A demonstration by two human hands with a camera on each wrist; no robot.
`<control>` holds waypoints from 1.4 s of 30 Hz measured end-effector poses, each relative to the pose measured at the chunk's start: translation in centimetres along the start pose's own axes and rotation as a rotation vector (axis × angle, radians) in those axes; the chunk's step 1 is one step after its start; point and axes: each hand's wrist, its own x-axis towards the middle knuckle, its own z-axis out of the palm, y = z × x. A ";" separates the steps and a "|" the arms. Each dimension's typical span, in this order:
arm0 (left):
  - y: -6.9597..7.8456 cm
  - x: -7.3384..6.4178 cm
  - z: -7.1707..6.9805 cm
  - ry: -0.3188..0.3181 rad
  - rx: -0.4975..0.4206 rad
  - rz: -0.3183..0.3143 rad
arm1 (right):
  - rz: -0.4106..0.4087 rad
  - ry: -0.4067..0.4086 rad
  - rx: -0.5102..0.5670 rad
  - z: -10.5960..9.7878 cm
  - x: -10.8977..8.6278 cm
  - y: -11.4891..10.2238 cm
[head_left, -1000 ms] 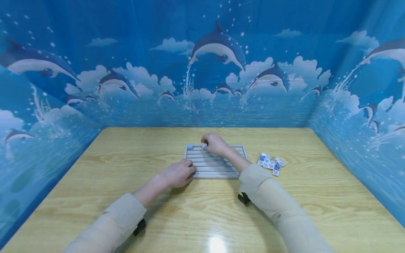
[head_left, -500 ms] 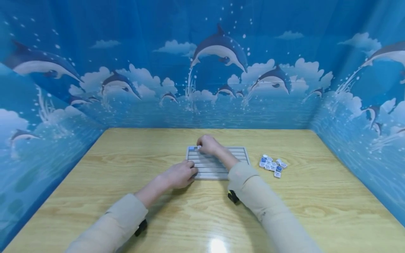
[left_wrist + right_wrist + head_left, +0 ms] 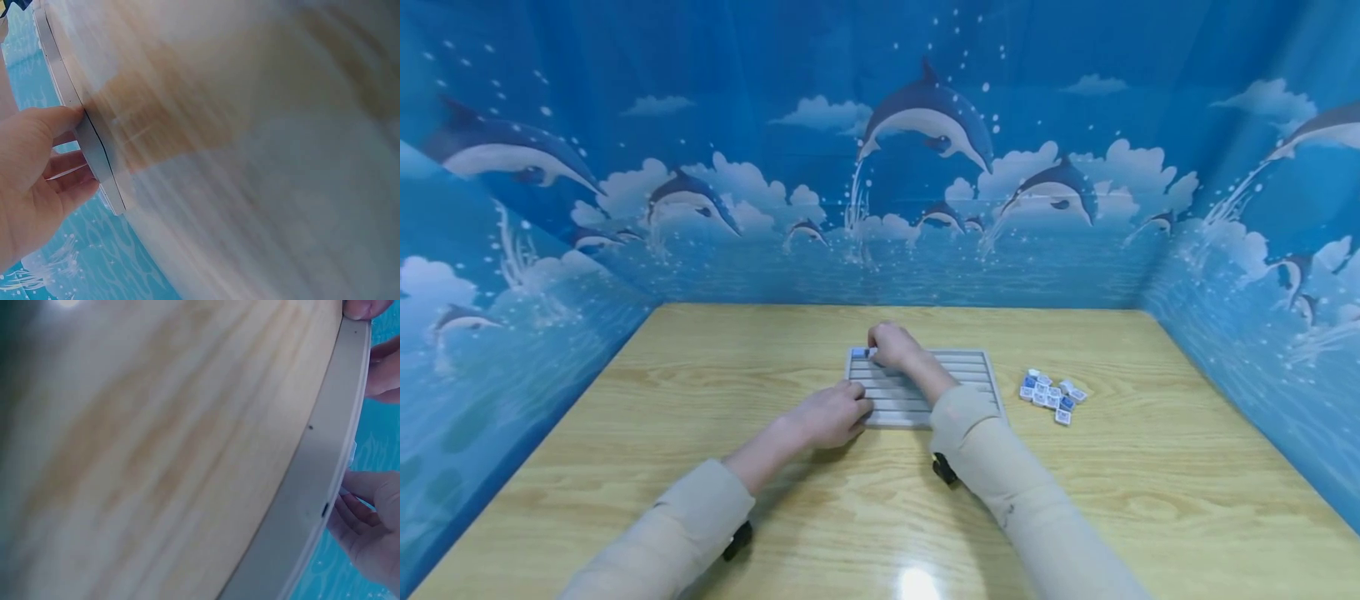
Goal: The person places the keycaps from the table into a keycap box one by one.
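A pale grey tray [image 3: 966, 375] with rows of parallel ridges lies on the table. My left hand [image 3: 835, 414] holds its near left corner; in the left wrist view the thumb and fingers [image 3: 75, 187] grip the tray's side wall [image 3: 70, 87]. A blue tile [image 3: 858, 353] sits in the tray's far left corner. Just right of it, my right hand [image 3: 895, 346] pinches a small white tile [image 3: 872, 353] at the back row, mostly hidden by the fingers. From the right wrist, the right hand [image 3: 372, 525] shows beyond the tray's near wall.
Several white and blue square tiles [image 3: 1051, 395] lie in a loose pile on the wooden table [image 3: 700, 367], right of the tray. A dolphin-print curtain [image 3: 760, 250] borders the table at the back and on both sides.
The right hand has moved left along the tray's back row with the white tile, up close to the blue one. My left hand keeps its hold on the tray; the view has shifted slightly.
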 end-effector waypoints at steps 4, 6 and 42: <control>0.1 0.0 0.0 -0.009 -0.002 -0.007 | 0.000 0.010 -0.010 0.1 0.1 0.0; 0.1 0.1 0.0 -0.013 -0.005 -0.010 | -0.004 0.015 -0.018 0.2 0.1 -0.1; 0.0 0.3 0.2 -0.022 -0.005 -0.019 | -0.058 -0.038 -0.088 -0.8 0.0 0.1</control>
